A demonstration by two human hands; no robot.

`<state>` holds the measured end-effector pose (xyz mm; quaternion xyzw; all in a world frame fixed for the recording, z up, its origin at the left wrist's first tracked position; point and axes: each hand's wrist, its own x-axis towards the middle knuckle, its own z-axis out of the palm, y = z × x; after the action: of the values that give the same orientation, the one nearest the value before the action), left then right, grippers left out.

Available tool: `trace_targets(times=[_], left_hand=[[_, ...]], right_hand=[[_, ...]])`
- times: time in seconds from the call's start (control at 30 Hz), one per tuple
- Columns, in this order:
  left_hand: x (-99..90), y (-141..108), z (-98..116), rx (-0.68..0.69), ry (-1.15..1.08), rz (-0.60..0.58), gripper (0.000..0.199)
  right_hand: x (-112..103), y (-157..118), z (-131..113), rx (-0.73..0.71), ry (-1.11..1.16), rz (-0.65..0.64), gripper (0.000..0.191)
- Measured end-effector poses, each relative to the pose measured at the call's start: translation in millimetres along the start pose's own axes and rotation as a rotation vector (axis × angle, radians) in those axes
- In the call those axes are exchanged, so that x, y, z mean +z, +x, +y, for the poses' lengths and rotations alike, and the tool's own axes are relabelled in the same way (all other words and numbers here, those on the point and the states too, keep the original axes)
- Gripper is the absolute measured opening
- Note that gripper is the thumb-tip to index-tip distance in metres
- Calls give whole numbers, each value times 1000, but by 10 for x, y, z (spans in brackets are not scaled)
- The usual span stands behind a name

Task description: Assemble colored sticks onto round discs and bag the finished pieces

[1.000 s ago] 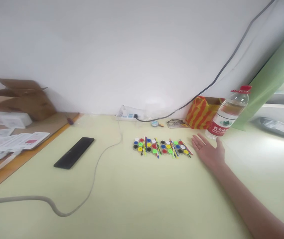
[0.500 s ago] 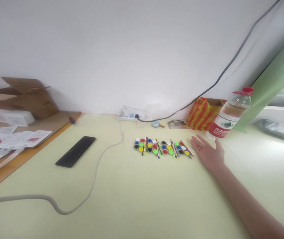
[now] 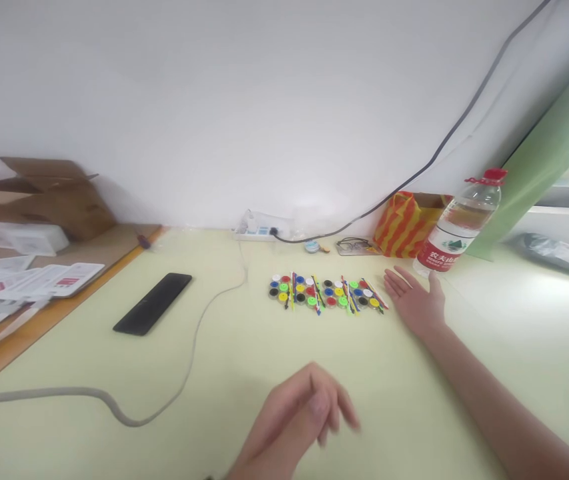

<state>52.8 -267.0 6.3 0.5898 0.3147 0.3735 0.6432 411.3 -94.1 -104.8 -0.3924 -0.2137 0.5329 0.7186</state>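
Observation:
My right hand (image 3: 417,303) lies palm up on the pale green tabletop, fingers stretched out and nothing in it. Just left of its fingertips are rows of small round pieces (image 3: 301,299) in several colours, with bundles of thin coloured plastic sticks (image 3: 348,295) among them. My left hand (image 3: 302,413) is at the bottom middle, nearer to me than the pieces and apart from them. Its fingers are loosely bent and partly blurred, and I see nothing held in them. Behind my right hand stands a large water bottle (image 3: 457,230) with a red cap.
A black phone-like slab (image 3: 153,304) and a grey cable (image 3: 192,353) lie to the left. Along the wall are a power strip (image 3: 254,233), glasses (image 3: 354,245) and a red-yellow striped bag (image 3: 399,227). Cards (image 3: 72,279) and a cardboard box (image 3: 64,207) occupy the far left.
My left hand has come into view at the bottom middle. My right hand stays beside the pieces, nearly unmoved; the view has shifted slightly.

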Motion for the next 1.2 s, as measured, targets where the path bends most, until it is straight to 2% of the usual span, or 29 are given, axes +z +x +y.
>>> trace_targets(times=[0.1,0.23,0.33,0.4,0.5,0.57,0.6,0.73,0.83,0.9,0.97,1.1,1.2], left_hand=[[-39,385,-115,-44,211,206,27],[-221,902,-392,118,507,465,13],[-340,1170,-514,287,688,513,7],[-377,1233,-544,357,757,414,4],[-392,1173,-572,291,806,58,18],[-398,1102,-594,255,869,-124,23],[-404,1076,-604,251,897,-170,24],[-429,1064,-619,225,926,-177,26],[-431,1088,-624,229,940,-175,26],[-424,1089,-636,246,961,-181,26],[-415,1082,-650,259,981,-182,26],[-411,1070,-660,269,1003,-175,26],[-420,1067,-652,253,983,-185,26]], right_hand=[[41,53,40,-11,-96,37,62],[157,181,101,-55,-185,121,57],[245,266,134,-103,-211,159,58],[272,284,152,-131,-209,153,59],[256,242,165,-153,-237,93,61],[229,181,137,-178,-376,21,56],[219,146,105,-207,-503,-17,51],[232,6,-140,-376,-1155,-205,33],[285,-95,-327,-362,-1432,-451,27],[320,-156,-384,-325,-1515,-563,25],[349,-202,-383,-315,-1564,-614,22],[383,-243,-348,-318,-1606,-624,17],[413,-273,-416,-306,-1589,-618,19]])
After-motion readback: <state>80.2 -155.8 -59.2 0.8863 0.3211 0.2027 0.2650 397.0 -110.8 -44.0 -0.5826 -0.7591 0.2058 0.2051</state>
